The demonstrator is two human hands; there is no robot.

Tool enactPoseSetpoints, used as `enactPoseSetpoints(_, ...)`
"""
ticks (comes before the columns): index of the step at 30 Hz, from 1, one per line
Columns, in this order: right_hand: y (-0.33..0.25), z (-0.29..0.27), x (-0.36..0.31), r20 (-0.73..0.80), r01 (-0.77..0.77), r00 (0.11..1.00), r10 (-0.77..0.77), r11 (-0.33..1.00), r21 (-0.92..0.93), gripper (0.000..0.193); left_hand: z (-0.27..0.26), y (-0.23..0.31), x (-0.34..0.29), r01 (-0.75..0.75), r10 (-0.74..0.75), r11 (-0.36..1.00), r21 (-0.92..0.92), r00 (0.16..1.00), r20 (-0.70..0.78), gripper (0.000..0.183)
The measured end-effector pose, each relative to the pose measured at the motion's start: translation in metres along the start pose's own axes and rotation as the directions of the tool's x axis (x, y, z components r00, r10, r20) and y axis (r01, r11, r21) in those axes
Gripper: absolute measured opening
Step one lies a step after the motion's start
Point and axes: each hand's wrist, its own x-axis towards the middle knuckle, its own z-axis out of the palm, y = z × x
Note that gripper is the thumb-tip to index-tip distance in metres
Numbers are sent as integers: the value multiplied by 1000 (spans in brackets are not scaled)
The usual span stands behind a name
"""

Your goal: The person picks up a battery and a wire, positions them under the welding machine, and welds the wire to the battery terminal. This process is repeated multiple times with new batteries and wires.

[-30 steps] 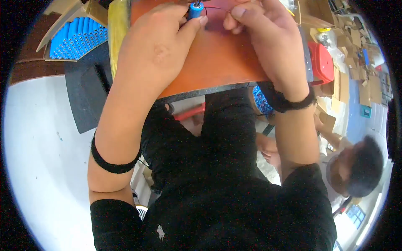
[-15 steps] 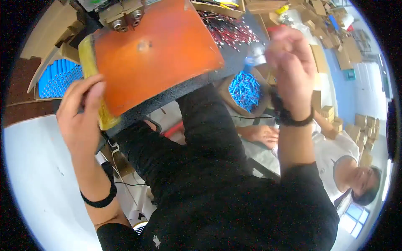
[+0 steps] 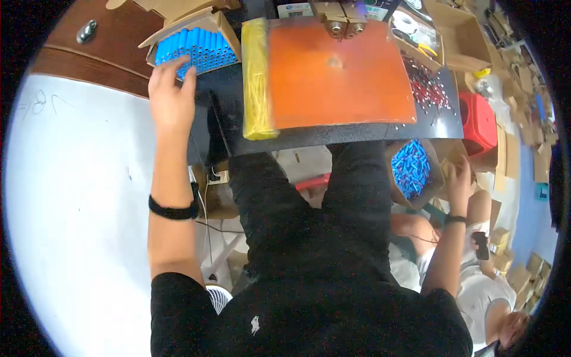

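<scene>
My left hand (image 3: 172, 98) is at the front edge of an open cardboard box (image 3: 231, 33) packed with upright rows of blue cylindrical battery cells (image 3: 193, 44). Its thumb and fingers are apart at the nearest cells, and I see nothing held between them. On the right, my right hand (image 3: 459, 187) is beside a cardboard bin (image 3: 437, 160) heaped with loose blue cells (image 3: 410, 168). Its fingers point upward, somewhat apart and slightly blurred, with nothing visible in them. A black band circles each of my wrists.
An orange mat (image 3: 339, 89) lies on the black table (image 3: 309, 138) under a machine head (image 3: 345, 24). A yellow bundle (image 3: 257, 83) edges it. Red and black wires (image 3: 428, 89), a red box (image 3: 477, 124) and a seated person (image 3: 476, 291) are at the right.
My view has swung left. My left hand has moved from the yellow bundle to the box of cells, and my right hand has dropped from above the bin to beside it.
</scene>
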Motion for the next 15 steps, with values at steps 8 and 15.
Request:
enactPoseSetpoints(8, -12, 33, -10, 69, -6, 998, -3, 992, 128, 41, 35, -14, 54, -352, 274, 490, 797, 931, 243, 41)
enactPoseSetpoints(15, -41, 29, -10, 85, -42, 996, 32, 991, 125, 34, -9, -62, 86, -547, 340, 441, 711, 835, 432, 31)
